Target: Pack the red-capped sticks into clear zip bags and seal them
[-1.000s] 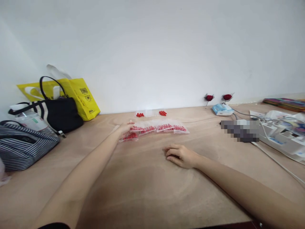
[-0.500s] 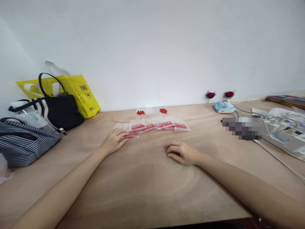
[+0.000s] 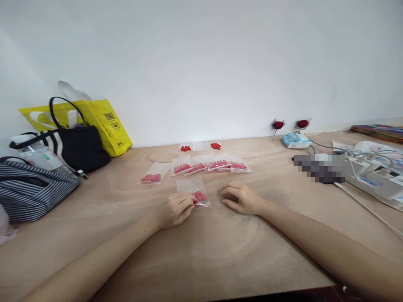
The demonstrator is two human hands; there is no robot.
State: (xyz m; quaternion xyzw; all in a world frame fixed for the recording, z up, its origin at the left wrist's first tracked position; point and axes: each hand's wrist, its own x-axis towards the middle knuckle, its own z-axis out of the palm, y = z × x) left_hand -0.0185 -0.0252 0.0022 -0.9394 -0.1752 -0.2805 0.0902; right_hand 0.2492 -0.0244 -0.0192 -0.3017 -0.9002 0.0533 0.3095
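My left hand point(image 3: 178, 209) is closed on the lower left part of a small clear zip bag point(image 3: 191, 184) with red capsules inside, lying on the wooden table. To the right of that bag, my right hand point(image 3: 241, 198) rests on the table, loosely curved with a gap between thumb and fingers, and nothing shows in it. Another bag of red capsules point(image 3: 151, 178) lies apart at the left. Beyond my hands, several similar bags point(image 3: 218, 164) overlap in a row.
By the wall lie two small piles of red capsules point(image 3: 185, 148) on clear bags. Bags, including a striped pouch point(image 3: 34, 188) and a yellow bag point(image 3: 115, 130), crowd the left. On the right are a tissue pack point(image 3: 296, 141), a power strip point(image 3: 374, 180) and cables.
My left hand has come nearer and to the right, bringing a bag of capsules away from the row. Another bag now shows at the left where that hand was. My right hand has barely moved.
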